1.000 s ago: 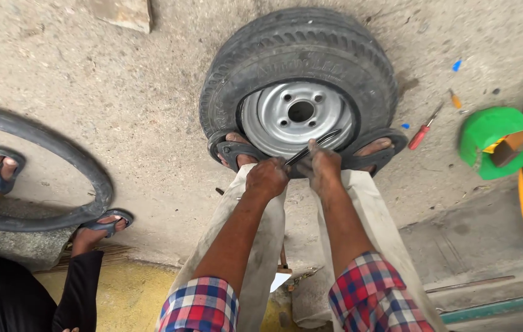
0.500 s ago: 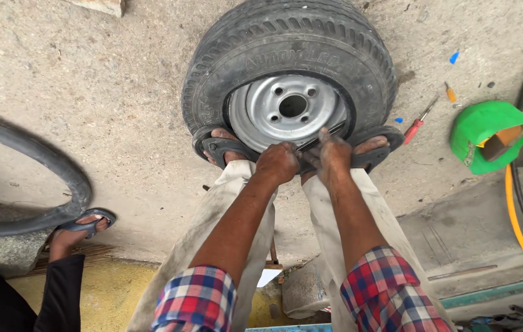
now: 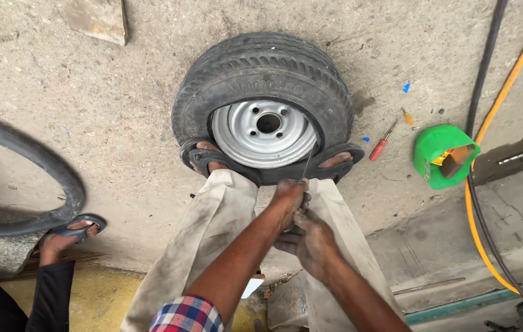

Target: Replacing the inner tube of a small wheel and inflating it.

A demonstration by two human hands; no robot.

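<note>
Below the tyre, both hands (gripping a lever) have pulled back.

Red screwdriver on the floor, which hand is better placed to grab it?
Right, probably. The red screwdriver lies right of the tyre, on the right hand side; the left hand would have to cross over it. Both hands are at the thin metal bar now.

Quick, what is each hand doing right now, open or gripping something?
Left hand: closed on a thin metal bar wedged at the tyre rim.
Right hand: closed low on the same bar, just beneath the left.
</note>
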